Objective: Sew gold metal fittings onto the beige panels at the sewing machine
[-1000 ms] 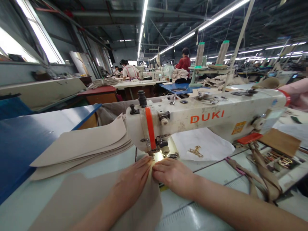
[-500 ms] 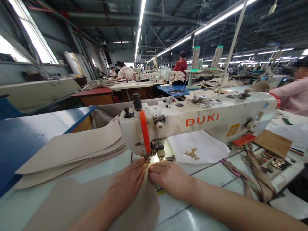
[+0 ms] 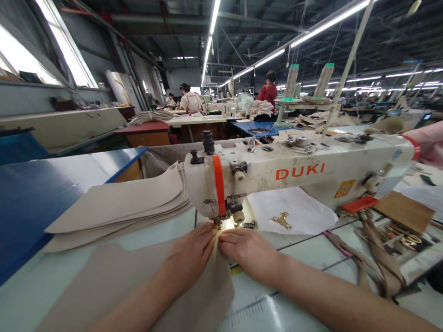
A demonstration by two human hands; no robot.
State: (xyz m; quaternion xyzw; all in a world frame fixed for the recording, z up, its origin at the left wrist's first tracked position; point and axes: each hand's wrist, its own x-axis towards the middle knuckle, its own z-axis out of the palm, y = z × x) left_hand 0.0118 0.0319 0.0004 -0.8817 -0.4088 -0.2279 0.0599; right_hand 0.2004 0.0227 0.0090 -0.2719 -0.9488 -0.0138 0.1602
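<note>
A beige fabric panel (image 3: 207, 295) lies on the pale table under the presser foot of a white sewing machine (image 3: 256, 166) marked DUKI. My left hand (image 3: 188, 251) rests over the panel, its fingers close together and holding the fabric just left of the needle area. At the panel's right edge, my right hand (image 3: 247, 251) has its fingers closed on the fabric, right by the presser foot (image 3: 218, 223). The machine lamp lights the spot between both sets of fingertips. My fingers hide the stitching point itself.
Stacked beige panels (image 3: 121, 203) lie left of the machine head. Behind the needle, gold metal hardware (image 3: 282, 220) sits on white paper (image 3: 304, 207). Fabric straps (image 3: 377, 249) and a parts tray (image 3: 398, 235) are at right. Thread cones (image 3: 292, 82) stand behind; people work beyond.
The whole view has shifted, so the machine and both hands appear a little farther right. Both hands stay beside the presser foot on the fabric panel.
</note>
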